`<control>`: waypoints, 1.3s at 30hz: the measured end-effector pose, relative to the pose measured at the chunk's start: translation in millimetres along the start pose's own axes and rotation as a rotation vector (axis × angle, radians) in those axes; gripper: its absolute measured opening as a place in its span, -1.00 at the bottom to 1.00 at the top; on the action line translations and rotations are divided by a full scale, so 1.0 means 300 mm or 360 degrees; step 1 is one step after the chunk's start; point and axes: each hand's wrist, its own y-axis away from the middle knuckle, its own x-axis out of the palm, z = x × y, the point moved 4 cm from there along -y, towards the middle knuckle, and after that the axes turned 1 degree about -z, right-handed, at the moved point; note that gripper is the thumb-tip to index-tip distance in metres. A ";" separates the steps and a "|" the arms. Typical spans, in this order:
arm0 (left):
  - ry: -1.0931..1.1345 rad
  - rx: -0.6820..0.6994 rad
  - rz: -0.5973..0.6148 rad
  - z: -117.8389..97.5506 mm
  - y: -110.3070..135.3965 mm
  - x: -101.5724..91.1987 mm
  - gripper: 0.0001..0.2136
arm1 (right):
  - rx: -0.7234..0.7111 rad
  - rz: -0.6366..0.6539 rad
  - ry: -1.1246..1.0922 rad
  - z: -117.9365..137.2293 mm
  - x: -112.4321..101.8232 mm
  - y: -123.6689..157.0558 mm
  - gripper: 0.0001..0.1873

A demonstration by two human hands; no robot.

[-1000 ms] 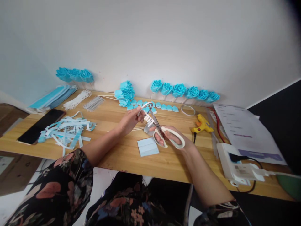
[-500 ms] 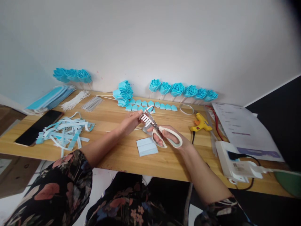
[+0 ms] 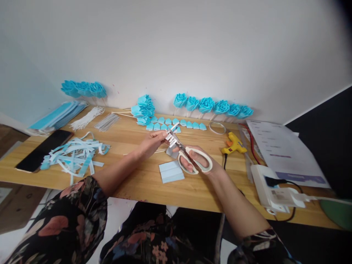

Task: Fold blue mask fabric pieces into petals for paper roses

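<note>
My right hand [image 3: 200, 158] is closed through the white handles of a pair of scissors [image 3: 182, 146], blades pointing up and to the left. My left hand [image 3: 155, 141] pinches a small white piece [image 3: 171, 139] with a row of narrow strips along its edge, which looks like folded layers. The scissor blades lie across this piece, close to my left fingertips. Below the scissors a pale blue pleated square [image 3: 171, 172] rests flat on the table. Two rows of small light-blue petal-like pieces [image 3: 189, 124] lie just beyond my hands.
Blue fabric flowers [image 3: 206, 105] on sticks lean along the wall. On the left are blue face masks [image 3: 56, 116], white cords [image 3: 87, 118], a phone [image 3: 45, 150] and cut strips [image 3: 79, 156]. A yellow glue gun [image 3: 233, 144], power strip [image 3: 265, 187] and paper sheet [image 3: 286, 150] are right.
The scissor blades have drawn closer together across the white piece. Both hands stay in nearly the same place, and the view has shifted very slightly.
</note>
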 end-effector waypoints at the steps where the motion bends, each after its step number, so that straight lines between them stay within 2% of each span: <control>1: -0.0006 0.0007 0.0012 -0.004 0.001 0.002 -0.68 | 0.0011 -0.0012 0.0001 -0.001 -0.001 0.001 -0.39; 7: 0.0016 0.0044 0.0119 -0.031 0.005 0.016 -0.72 | 0.0036 -0.0041 -0.0004 0.006 0.002 0.002 -0.36; 17: -0.0114 0.0085 0.0112 -0.041 0.003 0.011 -0.75 | 0.0055 -0.0097 -0.0014 0.005 0.009 -0.003 -0.37; 23: -0.0085 0.0156 0.0237 -0.053 0.008 0.016 -0.71 | 0.0043 -0.0148 -0.0032 0.006 0.011 -0.005 -0.42; 31: -0.0246 0.0107 0.0058 -0.054 0.010 0.011 -0.65 | 0.0098 -0.0194 -0.0034 0.007 0.019 -0.006 -0.40; 39: -0.0207 0.0072 0.0032 -0.034 0.008 -0.004 -0.65 | 0.0140 -0.0282 0.0006 0.020 0.027 -0.010 -0.42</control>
